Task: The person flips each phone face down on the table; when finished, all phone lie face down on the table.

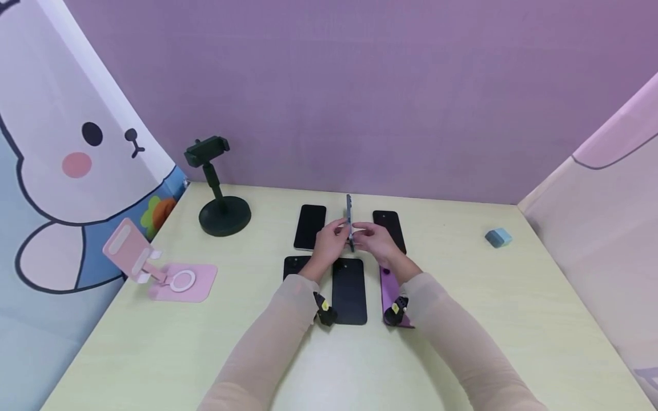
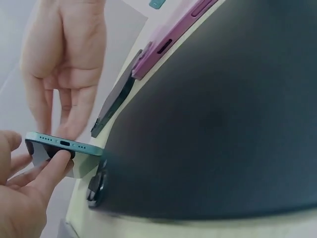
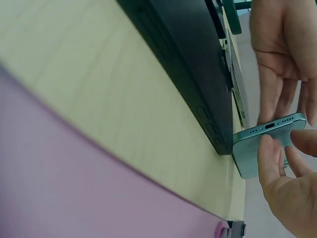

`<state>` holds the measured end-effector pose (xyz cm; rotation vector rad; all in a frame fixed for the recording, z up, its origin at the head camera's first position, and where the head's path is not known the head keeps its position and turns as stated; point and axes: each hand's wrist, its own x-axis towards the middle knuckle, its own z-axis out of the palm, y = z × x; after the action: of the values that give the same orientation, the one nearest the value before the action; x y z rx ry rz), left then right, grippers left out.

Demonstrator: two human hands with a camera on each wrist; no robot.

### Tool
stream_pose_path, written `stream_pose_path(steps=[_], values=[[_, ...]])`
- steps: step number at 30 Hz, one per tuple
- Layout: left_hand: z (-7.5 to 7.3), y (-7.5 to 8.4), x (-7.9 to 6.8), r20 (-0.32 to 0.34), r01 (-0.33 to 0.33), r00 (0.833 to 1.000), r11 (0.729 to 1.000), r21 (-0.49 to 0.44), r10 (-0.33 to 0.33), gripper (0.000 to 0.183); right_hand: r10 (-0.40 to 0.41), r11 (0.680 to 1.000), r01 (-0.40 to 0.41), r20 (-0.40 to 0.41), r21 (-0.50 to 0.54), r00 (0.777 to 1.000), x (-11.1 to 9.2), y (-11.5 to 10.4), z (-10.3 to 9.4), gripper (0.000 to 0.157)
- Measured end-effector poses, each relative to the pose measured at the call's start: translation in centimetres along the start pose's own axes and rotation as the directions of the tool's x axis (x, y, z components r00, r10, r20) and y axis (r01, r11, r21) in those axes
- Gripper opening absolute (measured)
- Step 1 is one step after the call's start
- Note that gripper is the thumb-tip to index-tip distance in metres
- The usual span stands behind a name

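Observation:
A teal phone (image 1: 350,220) stands on its long edge between both hands, its charging-port end towards me. My left hand (image 1: 329,242) holds it from the left, fingers on the glossy face. From the right, my right hand (image 1: 378,242) has its fingertips on the teal back, as the right wrist view shows. A dark phone (image 1: 349,294) lies flat below the hands. One black phone (image 1: 311,222) is beyond my left hand, and another phone (image 1: 294,264) is partly under the left wrist. A black phone (image 1: 392,222) and a purple phone (image 1: 389,285) are partly hidden by my right arm.
At the back left stands a black phone stand (image 1: 224,214) on a round base. A pink folding stand (image 1: 182,282) with a white ring sits near the left table edge. A small blue block (image 1: 498,237) lies far right. A purple curtain (image 1: 360,103) hangs behind the table.

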<state>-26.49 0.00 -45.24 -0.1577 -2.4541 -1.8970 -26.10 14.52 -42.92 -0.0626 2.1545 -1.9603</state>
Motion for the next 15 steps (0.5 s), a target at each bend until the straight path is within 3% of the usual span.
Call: stream_pose_path(steps=[7, 15], values=[[-0.8, 0.2, -0.1, -0.009, -0.03, 0.999, 0.991, 0.127, 0.031, 0.039, -0.001, 0.995, 0.002, 0.012, -0.098, 1.0, 0.0, 0.5, 0.1, 0.041], [-1.4, -0.2, -0.2, -0.055, -0.024, 0.998, 0.962, 0.27, 0.04, 0.035, 0.07, 0.966, -0.074, -0.026, -0.247, 0.997, 0.2, 0.7, -0.1, 0.039]])
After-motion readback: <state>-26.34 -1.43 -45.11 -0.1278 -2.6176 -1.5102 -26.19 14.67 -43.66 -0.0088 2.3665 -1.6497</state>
